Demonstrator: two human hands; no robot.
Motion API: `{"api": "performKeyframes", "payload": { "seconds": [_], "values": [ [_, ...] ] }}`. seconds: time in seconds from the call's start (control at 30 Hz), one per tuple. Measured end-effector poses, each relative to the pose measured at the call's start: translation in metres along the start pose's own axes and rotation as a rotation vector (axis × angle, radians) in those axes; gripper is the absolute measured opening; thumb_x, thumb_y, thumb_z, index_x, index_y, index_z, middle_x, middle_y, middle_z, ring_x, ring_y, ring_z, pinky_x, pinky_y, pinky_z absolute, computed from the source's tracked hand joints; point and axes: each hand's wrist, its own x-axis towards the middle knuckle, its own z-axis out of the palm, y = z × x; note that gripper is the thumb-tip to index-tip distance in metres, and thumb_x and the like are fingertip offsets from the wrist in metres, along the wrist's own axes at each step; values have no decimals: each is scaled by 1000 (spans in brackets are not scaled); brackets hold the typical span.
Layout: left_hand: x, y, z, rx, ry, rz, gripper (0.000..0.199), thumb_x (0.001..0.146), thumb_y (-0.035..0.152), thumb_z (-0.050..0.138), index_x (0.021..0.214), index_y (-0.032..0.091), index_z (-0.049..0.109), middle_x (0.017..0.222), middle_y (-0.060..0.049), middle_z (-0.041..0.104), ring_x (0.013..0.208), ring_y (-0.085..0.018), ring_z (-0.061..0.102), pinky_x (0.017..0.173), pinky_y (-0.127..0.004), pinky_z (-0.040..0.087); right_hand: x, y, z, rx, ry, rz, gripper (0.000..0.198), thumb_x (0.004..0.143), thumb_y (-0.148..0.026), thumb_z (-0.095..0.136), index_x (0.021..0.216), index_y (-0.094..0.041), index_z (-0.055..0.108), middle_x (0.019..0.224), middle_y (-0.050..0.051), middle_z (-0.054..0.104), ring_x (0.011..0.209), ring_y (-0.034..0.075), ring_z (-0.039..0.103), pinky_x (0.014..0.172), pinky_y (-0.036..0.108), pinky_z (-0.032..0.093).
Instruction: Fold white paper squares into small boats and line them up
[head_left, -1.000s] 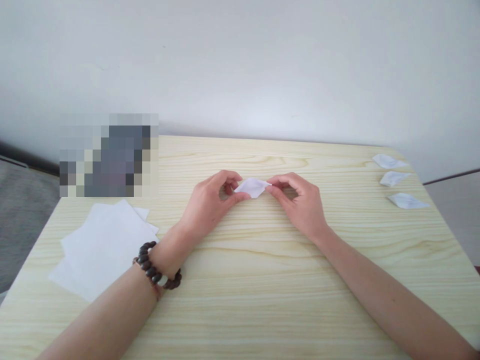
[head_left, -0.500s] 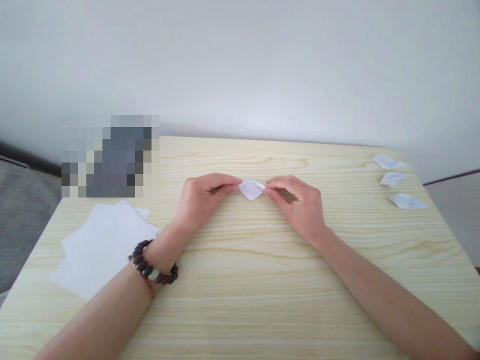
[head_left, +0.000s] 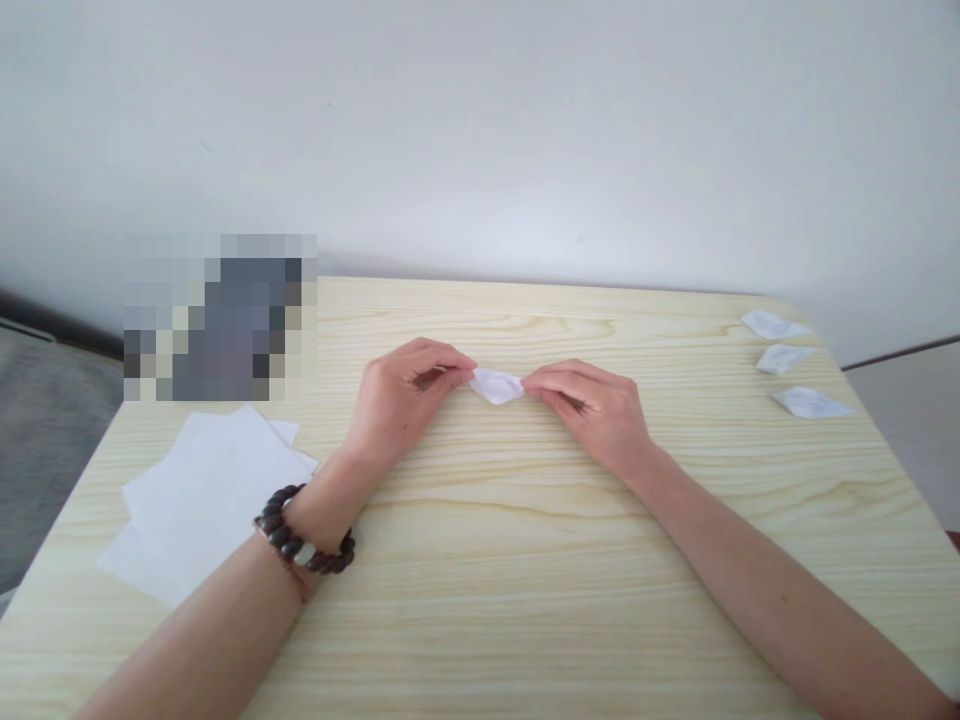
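A small white folded paper (head_left: 497, 387) is stretched between my two hands above the middle of the table. My left hand (head_left: 412, 395) pinches its left tip between thumb and fingers. On the other side, my right hand (head_left: 592, 405) pinches the right tip in the same way. The paper has pointed ends and a wider body that dips toward me. A dark beaded bracelet (head_left: 307, 535) circles my left wrist.
Loose white paper sheets (head_left: 202, 480) overlap at the left of the wooden table (head_left: 487, 600), partly under my left forearm. Three folded white papers (head_left: 814, 402) lie along the right edge. A pixelated dark object (head_left: 240, 330) is at the back left. Behind rises a pale wall (head_left: 525, 130).
The folded paper has tilted and looks longer and flatter between my fingers. Both hands have shifted very slightly to the left; the right one is a little lower.
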Motion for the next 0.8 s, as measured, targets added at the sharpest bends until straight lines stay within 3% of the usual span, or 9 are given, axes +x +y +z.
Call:
{"api": "performKeyframes", "payload": {
  "seconds": [0.2, 0.8],
  "values": [
    [-2, -1, 3, -80, -31, -48, 5, 81, 26, 65, 84, 22, 66, 85, 0, 71, 78, -16, 67, 78, -30, 57, 1, 4, -4, -89, 21, -57, 14, 91, -21, 57, 91, -23, 71, 89, 3, 72, 82, 15, 68, 77, 27, 55],
    [-2, -4, 3, -23, -56, -8, 12, 82, 32, 63, 86, 20, 65, 86, -2, 71, 79, -17, 67, 79, -29, 56, 4, 4, -8, -118, -149, -210, 19, 95, -30, 50, 89, -22, 65, 81, 4, 67, 72, 14, 62, 68, 25, 49]
  ]
}}
